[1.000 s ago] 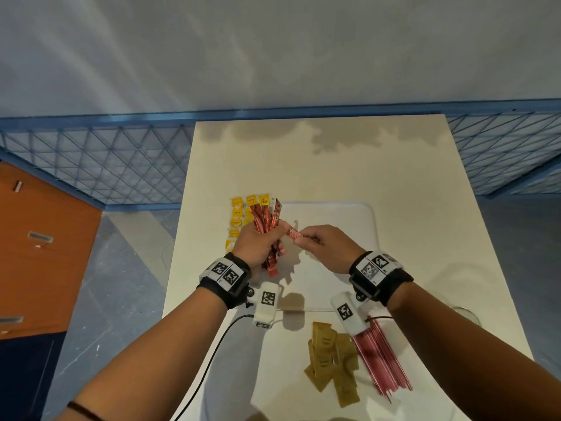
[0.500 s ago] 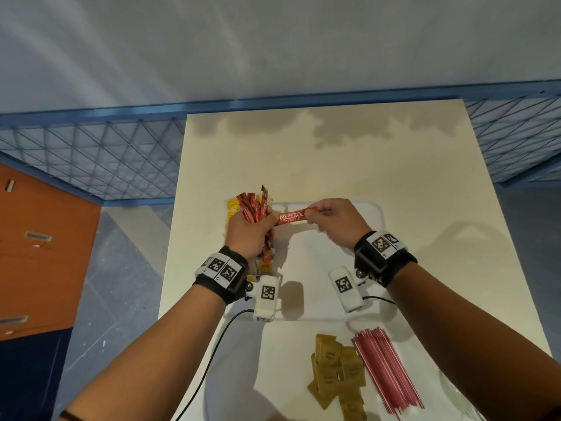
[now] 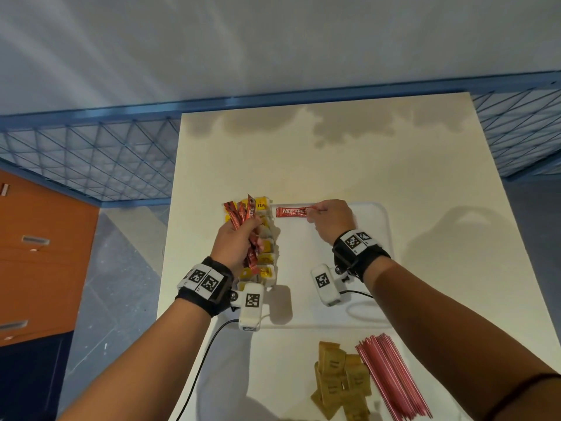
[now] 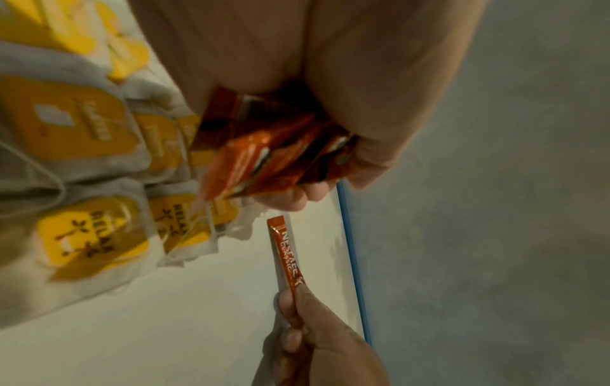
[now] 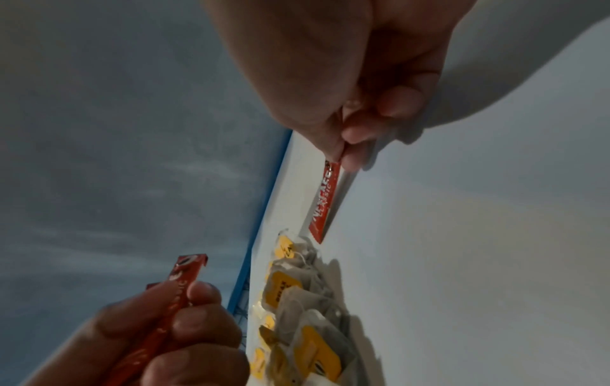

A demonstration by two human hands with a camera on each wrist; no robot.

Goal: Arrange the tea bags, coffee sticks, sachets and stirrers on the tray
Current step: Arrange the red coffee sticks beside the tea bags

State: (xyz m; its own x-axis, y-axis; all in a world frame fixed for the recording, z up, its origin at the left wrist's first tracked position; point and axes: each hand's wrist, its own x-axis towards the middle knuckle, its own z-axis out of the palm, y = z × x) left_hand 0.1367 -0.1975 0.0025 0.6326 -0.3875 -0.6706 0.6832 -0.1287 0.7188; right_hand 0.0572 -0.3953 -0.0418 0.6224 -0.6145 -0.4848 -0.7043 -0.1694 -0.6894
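Observation:
My left hand point(image 3: 239, 238) grips a bundle of red coffee sticks point(image 3: 243, 212) point(image 4: 264, 162) point(image 5: 178, 284) above the yellow-tagged tea bags point(image 3: 265, 247) point(image 4: 85, 135) point(image 5: 297, 326), which lie in rows along the left side of the white tray point(image 3: 373, 262). My right hand point(image 3: 329, 220) point(image 4: 307, 337) pinches one end of a single red coffee stick point(image 3: 291, 212) point(image 4: 288, 256) point(image 5: 327, 201). That stick lies crosswise at the tray's far edge, just right of the tea bags. Whether it touches the tray is unclear.
Brown sachets point(image 3: 340, 381) lie in a loose pile on the cream table point(image 3: 334, 165) in front of the tray, with a bunch of red stirrers point(image 3: 391, 378) to their right. A black cable point(image 3: 200, 366) hangs off the table's near left edge. An orange cabinet point(image 3: 39, 256) stands at left.
My right hand drew one coffee stick out of the bundle and carried it right and away to the tray's far edge. The left hand kept the bundle over the tea bags.

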